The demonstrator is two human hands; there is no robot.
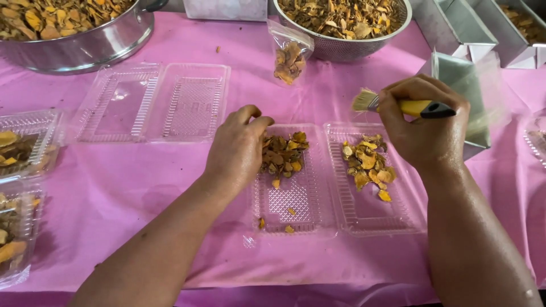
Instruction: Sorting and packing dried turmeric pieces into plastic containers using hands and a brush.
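An open clear plastic clamshell box (341, 219) lies on the pink table cover in front of me. Both halves hold dried orange-brown slices (367, 162). My left hand (236, 150) rests at the left half's edge, fingers curled against the pile of slices (283, 154) there. My right hand (424, 122) hovers above the right half and grips a small brush (398, 105) with a yellow and black handle, bristles pointing left.
An empty open clamshell (153, 102) lies at the left. Filled boxes (23, 148) sit at the far left edge. A steel pot (85, 45) and a metal colander (347, 42) full of slices stand at the back, a small clear bag (290, 57) between them. Grey cartons (460, 25) stand at right.
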